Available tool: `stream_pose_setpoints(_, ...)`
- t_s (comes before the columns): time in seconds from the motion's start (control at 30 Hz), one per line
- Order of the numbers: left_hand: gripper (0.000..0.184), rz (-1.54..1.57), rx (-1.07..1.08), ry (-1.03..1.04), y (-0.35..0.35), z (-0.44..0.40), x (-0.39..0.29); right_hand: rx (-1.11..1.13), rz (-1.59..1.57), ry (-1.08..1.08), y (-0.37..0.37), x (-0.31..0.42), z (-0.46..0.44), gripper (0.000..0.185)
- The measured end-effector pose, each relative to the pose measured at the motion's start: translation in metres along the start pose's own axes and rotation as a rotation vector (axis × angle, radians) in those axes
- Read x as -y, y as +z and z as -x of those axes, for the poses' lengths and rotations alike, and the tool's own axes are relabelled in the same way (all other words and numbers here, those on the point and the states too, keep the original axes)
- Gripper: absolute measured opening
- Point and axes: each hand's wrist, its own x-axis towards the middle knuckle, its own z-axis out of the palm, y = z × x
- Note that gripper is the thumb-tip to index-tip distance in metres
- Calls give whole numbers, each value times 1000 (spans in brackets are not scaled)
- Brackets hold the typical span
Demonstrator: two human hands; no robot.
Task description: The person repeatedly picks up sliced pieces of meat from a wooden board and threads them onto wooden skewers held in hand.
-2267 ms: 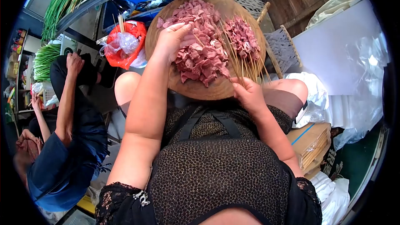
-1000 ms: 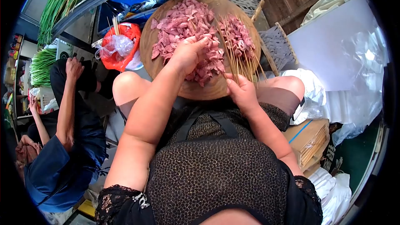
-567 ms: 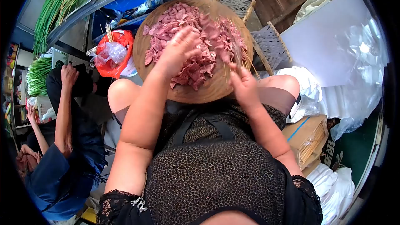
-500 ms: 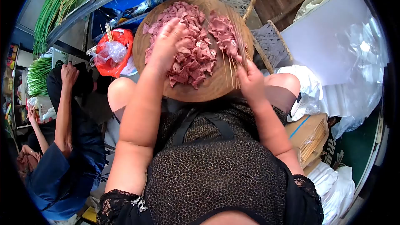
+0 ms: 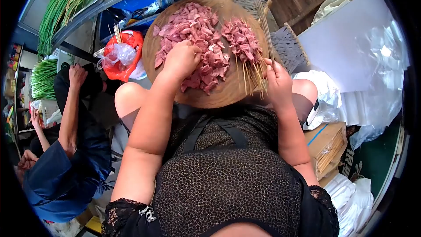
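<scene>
A large pile of raw sliced meat [image 5: 206,72] covers the left and middle of a round wooden board [image 5: 210,98]. My left hand [image 5: 180,60] is at the pile's near left side, its fingers pinched together on a piece of meat that they mostly cover. In my right hand [image 5: 279,81], at the board's right edge, is a bundle of thin bare skewers [image 5: 265,26] that points up and away. Just left of that hand lie several meat skewers [image 5: 242,41] side by side, their bare stick ends toward me.
A red plastic bag [image 5: 131,63] with clear film and sticks stands left of the board. Green stalks [image 5: 66,6] lie on a counter at upper left. A person in dark blue [image 5: 66,171] sits at my left. Woven chairs [image 5: 287,46] and cardboard [image 5: 326,142] are on the right.
My left hand has come down from above the pile and closed at the meat. My right hand has shifted right with the bundle, away from the meat skewers.
</scene>
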Motion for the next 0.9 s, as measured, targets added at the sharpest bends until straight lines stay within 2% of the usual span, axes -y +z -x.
stream_pose_setpoints(0.07,13,45,-23,-18,0,-4,4,240,-510,366,-6,16,-1,26)
stream_pose_setpoints(0.1,13,87,-40,-45,1,-4,6,249,-679,430,-2,21,2,27)
stream_pose_setpoints(0.13,13,89,-40,-48,2,-6,8,292,-679,460,2,23,5,22)
stream_pose_setpoints(0.2,14,144,-169,-48,3,-11,15,363,-697,420,15,21,14,20)
stream_pose_setpoints(0.23,16,276,-226,-65,5,-15,22,455,-728,466,20,22,17,19)
stream_pose_setpoints(0.27,16,270,-227,-68,6,-16,26,515,-764,487,23,24,19,19)
stream_pose_setpoints(0.33,19,1011,-260,-457,6,-18,27,542,-763,473,34,27,26,20)
stream_pose_setpoints(0.37,22,1313,-186,-555,4,-19,29,542,-741,451,39,26,28,20)
stream_pose_setpoints(0.4,22,1313,-188,-553,3,-20,29,541,-742,448,43,23,28,20)
stream_pose_setpoints(0.47,23,1549,-177,-644,2,-20,27,601,-675,499,47,20,29,18)
stream_pose_setpoints(0.53,24,1570,-182,-620,1,-21,25,536,-755,502,50,30,27,15)
stream_pose_setpoints(0.6,24,1667,-221,-607,1,-21,22,498,-929,624,45,37,25,16)
stream_pose_setpoints(0.73,18,1759,-231,-560,2,-21,18,521,-872,582,47,34,28,17)
stream_pose_setpoints(0.9,19,1757,-219,-563,8,-21,23,499,-863,620,47,37,33,16)
